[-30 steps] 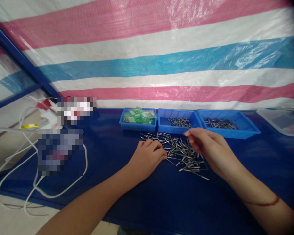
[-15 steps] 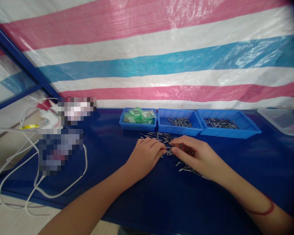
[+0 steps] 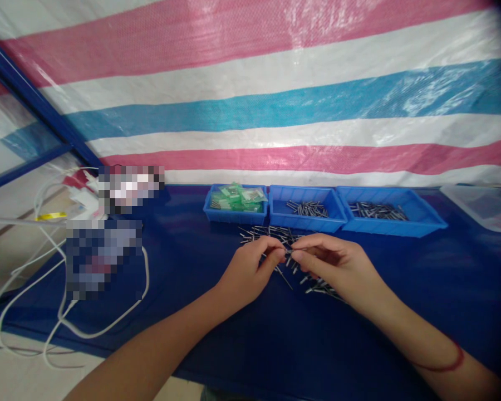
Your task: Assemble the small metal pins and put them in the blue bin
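At least one slim metal pin (image 3: 288,251) sits between the fingertips of two hands: the left hand (image 3: 248,270) pinches it with thumb and forefinger nearly together, the right hand (image 3: 346,267) likewise; more pins there, I cannot tell. Beneath lies one loose pile (image 3: 269,233), too tangled to count, on one blue table (image 3: 284,345). Behind stand three blue bins (image 3: 313,224): one with green packets (image 3: 234,199), two with pins. One red band (image 3: 446,366) circles the right wrist.
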A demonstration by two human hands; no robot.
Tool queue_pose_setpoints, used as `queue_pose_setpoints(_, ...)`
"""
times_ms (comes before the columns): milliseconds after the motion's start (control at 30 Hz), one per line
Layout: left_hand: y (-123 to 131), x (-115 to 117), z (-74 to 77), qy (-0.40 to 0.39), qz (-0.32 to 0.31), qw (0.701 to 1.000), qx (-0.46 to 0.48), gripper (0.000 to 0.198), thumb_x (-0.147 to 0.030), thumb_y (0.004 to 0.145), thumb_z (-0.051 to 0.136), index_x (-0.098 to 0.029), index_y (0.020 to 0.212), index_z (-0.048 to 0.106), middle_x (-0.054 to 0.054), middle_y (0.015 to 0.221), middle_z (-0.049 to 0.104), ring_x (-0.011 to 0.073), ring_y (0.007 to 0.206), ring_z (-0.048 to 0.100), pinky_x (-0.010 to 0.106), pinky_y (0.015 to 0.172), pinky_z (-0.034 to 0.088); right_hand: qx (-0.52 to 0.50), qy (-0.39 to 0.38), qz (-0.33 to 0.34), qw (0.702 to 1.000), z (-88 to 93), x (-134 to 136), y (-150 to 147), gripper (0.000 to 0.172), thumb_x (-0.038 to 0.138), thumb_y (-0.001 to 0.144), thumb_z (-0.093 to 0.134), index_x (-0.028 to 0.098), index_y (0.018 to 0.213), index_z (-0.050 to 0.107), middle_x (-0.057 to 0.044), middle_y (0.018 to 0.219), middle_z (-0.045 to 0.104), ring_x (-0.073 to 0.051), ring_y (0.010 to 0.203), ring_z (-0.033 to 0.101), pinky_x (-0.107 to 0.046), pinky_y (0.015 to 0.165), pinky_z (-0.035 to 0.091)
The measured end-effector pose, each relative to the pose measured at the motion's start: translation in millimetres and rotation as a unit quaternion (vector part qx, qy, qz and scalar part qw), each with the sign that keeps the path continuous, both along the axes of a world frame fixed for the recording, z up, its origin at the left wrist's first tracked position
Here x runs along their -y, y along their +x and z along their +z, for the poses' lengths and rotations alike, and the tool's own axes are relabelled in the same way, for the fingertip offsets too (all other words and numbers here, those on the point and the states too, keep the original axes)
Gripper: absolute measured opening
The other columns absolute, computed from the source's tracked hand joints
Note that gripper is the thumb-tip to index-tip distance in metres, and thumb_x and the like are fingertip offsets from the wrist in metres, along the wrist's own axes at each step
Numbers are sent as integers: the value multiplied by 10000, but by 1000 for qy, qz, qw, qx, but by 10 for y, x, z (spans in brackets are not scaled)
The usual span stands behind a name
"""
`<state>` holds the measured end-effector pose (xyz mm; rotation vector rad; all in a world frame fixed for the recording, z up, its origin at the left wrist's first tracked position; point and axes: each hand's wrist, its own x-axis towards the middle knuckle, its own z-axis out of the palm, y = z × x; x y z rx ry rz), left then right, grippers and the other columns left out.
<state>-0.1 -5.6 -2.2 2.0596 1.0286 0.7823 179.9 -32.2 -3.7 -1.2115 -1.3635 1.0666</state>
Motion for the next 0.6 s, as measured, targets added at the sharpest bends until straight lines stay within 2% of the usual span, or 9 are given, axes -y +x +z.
queue_pose_setpoints(100, 4, 8, 5, -9, -25, 1000, 10, 192, -290, 933, 489, -170, 1007, 620, 33, 936, 687, 147, 837, 628, 243, 775, 453, 2, 9, 9, 1000, 18, 10, -5, 190, 370, 736, 721, 207, 832, 719, -10, 672, 656, -106, 536, 555, -226, 486, 470)
queue_pose_setpoints(200, 8, 13, 4, -13, -45, 999, 18, 216, -300, 935, 489, -171, 1045, 623, 42, 981, 682, 145, 852, 623, 240, 781, 454, 20, 47, 23, 998, 12, 19, 0, 150, 348, 779, 689, 227, 857, 732, -36, 819, 677, -142, 694, 620, -258, 612, 525)
queue_pose_setpoints(300, 18, 15, -5, -19, -50, 998, 16, 217, -309, 937, 489, -162, 1009, 631, 36, 935, 680, 137, 823, 614, 234, 766, 452, 45, 81, 29, 995, -4, 31, 0, 132, 332, 817, 653, 257, 886, 736, -47, 900, 673, -175, 836, 641, -281, 693, 541)
queue_pose_setpoints(467, 35, 14, -6, -23, -8, 999, 34, 188, -345, 873, 597, -165, 921, 619, 13, 864, 663, 124, 753, 586, 222, 698, 451, 119, 138, 53, 982, 6, 55, 12, 186, 298, 879, 578, 296, 1001, 719, -48, 946, 662, -175, 874, 636, -281, 694, 530)
queue_pose_setpoints(600, 28, 16, 26, -18, 28, 997, 63, 150, -306, 841, 637, -160, 845, 604, 4, 831, 644, 116, 736, 569, 212, 674, 439, 173, 176, 34, 968, 8, 55, 46, 212, 265, 898, 551, 277, 1058, 689, -53, 967, 654, -172, 872, 629, -284, 697, 519)
